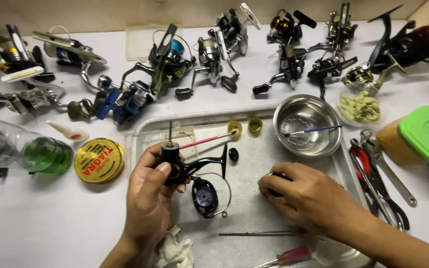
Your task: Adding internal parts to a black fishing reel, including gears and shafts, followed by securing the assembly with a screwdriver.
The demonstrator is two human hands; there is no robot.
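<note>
My left hand (150, 196) grips the body of a black spinning reel (194, 171) over a metal tray (247, 211). The reel's shaft points up and its wire bail hangs down to the right. My right hand (306, 193) rests on the tray with its fingers closed over a small dark round part (270, 184) with a gold edge. A small black oval piece (233, 154) lies on the tray between the hands. A pink-handled brush (205, 141) lies just behind the reel.
A steel bowl (307, 125) holds a blue stick. Two small yellow caps (244, 127) stand on the tray. Pliers and wrenches (381, 176) lie right of it, beside a green-lidded jar (422, 137). Several reels (224, 44) line the back. A yellow line spool (98, 160) lies left. A screwdriver (261, 233) lies near.
</note>
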